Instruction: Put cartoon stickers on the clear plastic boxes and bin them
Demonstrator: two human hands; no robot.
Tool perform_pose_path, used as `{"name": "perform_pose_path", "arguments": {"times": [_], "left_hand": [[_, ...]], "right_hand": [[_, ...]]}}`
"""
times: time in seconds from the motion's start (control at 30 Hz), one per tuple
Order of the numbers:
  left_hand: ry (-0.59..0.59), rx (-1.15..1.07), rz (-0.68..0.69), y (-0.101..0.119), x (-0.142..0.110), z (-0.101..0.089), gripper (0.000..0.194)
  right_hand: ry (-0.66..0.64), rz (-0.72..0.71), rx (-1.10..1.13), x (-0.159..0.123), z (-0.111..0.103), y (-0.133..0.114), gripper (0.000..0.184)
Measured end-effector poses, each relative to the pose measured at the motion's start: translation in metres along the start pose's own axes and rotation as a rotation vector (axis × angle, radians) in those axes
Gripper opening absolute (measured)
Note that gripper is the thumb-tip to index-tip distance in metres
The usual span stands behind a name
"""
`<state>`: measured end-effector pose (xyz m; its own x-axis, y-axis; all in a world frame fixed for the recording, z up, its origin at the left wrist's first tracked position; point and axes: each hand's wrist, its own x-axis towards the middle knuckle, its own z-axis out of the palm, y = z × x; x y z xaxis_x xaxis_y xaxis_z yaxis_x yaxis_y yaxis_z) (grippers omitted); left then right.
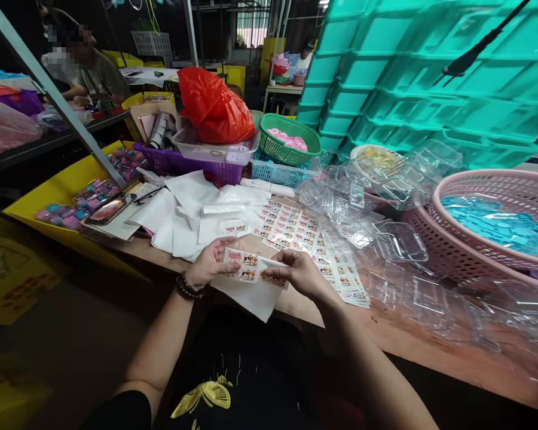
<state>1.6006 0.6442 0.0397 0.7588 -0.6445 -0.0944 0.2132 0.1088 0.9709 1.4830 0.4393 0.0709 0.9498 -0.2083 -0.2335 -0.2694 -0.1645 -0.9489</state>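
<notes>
A sticker sheet (250, 267) with cartoon cats and pink print is held up near the table's front edge. My left hand (213, 263), with a dark bead bracelet on the wrist, grips its left end between thumb and fingers. At the sheet's right side, the thumb and fingers of my right hand (295, 270) pinch its edge. White paper (251, 297) hangs below the printed part. Just beyond lies a small clear plastic case (234, 226) with a cat sticker, on loose white papers (183, 203). More sticker sheets (291, 227) are spread to the right.
Clear plastic packs (399, 242) pile up on the right, beside a pink basket (434, 209) of blue pieces. Green crates (385, 77) are stacked behind. A phone (110, 209) lies left, near a yellow box (49, 206). A red bag (215, 107) stands at the back.
</notes>
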Motion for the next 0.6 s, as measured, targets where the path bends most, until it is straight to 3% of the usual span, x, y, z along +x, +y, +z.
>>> {"name": "perform_pose_path", "arguments": {"times": [0.1, 0.23, 0.3, 0.4, 0.5, 0.6], "left_hand": [[-0.027, -0.072, -0.101, -0.008, -0.002, 0.011, 0.063], [-0.064, 0.02, -0.029, -0.01, -0.005, 0.026, 0.051], [-0.073, 0.087, 0.034, -0.01, -0.006, 0.029, 0.047], [-0.027, 0.16, 0.081, -0.015, -0.006, 0.028, 0.047], [0.048, 0.161, 0.038, -0.026, -0.006, 0.026, 0.052], [0.045, 0.059, -0.036, -0.036, -0.008, 0.029, 0.051]], "right_hand": [[-0.006, -0.025, -0.214, -0.01, -0.007, -0.006, 0.046], [0.126, -0.21, -0.492, -0.019, 0.0, -0.021, 0.028], [0.111, -0.197, -0.484, -0.02, 0.006, -0.025, 0.022], [0.116, -0.18, -0.342, -0.019, 0.014, -0.021, 0.03], [0.161, -0.233, -0.24, -0.018, 0.02, -0.01, 0.032], [0.274, -0.297, -0.368, -0.016, 0.024, 0.004, 0.026]]}}
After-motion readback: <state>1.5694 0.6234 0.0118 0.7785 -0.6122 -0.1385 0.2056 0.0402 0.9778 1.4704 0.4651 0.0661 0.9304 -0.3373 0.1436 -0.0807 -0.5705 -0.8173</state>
